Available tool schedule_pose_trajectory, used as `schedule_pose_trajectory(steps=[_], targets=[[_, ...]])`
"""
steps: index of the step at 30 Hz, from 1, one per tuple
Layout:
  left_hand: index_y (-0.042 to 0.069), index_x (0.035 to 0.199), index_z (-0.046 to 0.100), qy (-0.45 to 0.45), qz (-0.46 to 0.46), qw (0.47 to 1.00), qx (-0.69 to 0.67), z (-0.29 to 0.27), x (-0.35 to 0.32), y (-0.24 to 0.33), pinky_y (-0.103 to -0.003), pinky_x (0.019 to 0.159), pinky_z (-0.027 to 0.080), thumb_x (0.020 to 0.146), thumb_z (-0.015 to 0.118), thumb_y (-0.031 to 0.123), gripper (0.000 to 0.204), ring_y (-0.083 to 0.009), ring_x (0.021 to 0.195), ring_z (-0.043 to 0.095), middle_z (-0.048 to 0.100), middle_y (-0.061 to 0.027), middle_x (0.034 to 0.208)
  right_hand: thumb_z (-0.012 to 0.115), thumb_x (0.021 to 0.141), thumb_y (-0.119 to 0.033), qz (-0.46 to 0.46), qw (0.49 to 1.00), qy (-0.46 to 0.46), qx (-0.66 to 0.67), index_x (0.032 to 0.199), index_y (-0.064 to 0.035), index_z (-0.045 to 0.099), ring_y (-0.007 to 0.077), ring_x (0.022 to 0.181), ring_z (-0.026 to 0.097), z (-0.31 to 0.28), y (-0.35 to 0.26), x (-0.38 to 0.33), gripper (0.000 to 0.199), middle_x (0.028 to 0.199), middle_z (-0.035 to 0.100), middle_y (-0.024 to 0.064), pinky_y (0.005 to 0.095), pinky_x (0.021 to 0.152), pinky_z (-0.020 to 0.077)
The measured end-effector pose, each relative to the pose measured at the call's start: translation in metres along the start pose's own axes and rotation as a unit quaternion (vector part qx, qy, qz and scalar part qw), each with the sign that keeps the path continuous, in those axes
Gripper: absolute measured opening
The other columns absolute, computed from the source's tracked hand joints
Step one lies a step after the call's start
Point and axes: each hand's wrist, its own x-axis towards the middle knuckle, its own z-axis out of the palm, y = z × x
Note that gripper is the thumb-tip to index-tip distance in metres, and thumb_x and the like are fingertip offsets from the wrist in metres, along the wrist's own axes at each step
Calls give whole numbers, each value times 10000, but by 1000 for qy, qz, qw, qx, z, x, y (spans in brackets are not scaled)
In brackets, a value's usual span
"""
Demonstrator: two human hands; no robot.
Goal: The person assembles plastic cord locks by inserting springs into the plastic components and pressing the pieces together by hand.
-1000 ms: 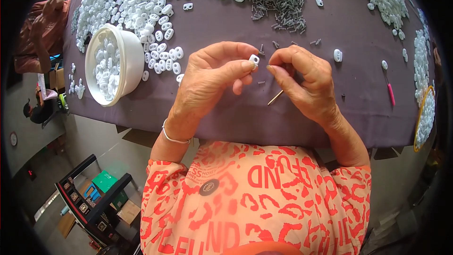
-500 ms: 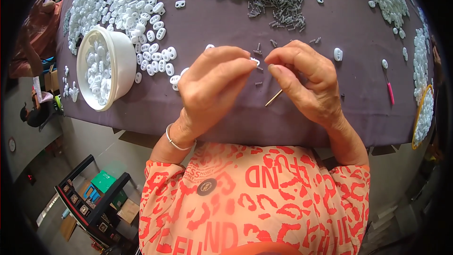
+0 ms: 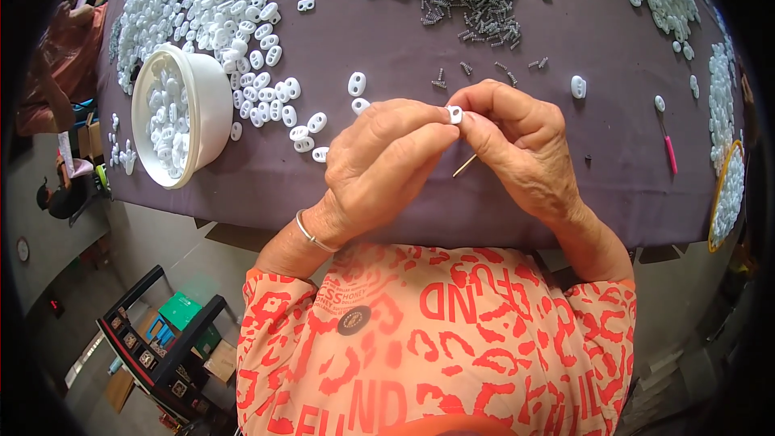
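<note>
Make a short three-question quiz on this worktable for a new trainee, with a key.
1. Multiple choice: what does the white tub hold? A) blue buttons B) white pieces C) wooden sticks
2. True or false: the pink-handled tool lies on the dark cloth, to the right of the right hand.
3. Short answer: what is at the fingertips of the left hand?

Key: 1. B. 2. True. 3. A small white part with a hole showing.
</note>
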Motion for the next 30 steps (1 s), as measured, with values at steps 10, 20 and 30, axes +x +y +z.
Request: schedule_pose_trajectory(steps=[10,20,30], targets=[[-14,939,607,31,-54,998,-27,5,2,-1,-271,626,535,695,684,-88,267,-198,743,631,613,-99,897,565,900,-73,-33,998,27,56,998,33,603,43,728,514,0,0,-1,149,853,595,4,176,643,422],[-37,915,610,5,-411,850,-330,-1,4,9,-216,659,494,827,631,-22,92,-105,764,612,605,-51,871,582,891,-72,-7,996,-1,86,994,30,608,24,675,494,-3,-6,-2,147,810,598,-8,162,590,416],[-34,857,604,-51,-380,860,-336,-2,-1,4,-206,619,461,824,623,-16,43,-77,708,567,585,-32,816,578,880,-34,-33,999,-15,-16,934,30,596,33,753,522,-11,-5,0,86,842,578,-4,176,660,447]])
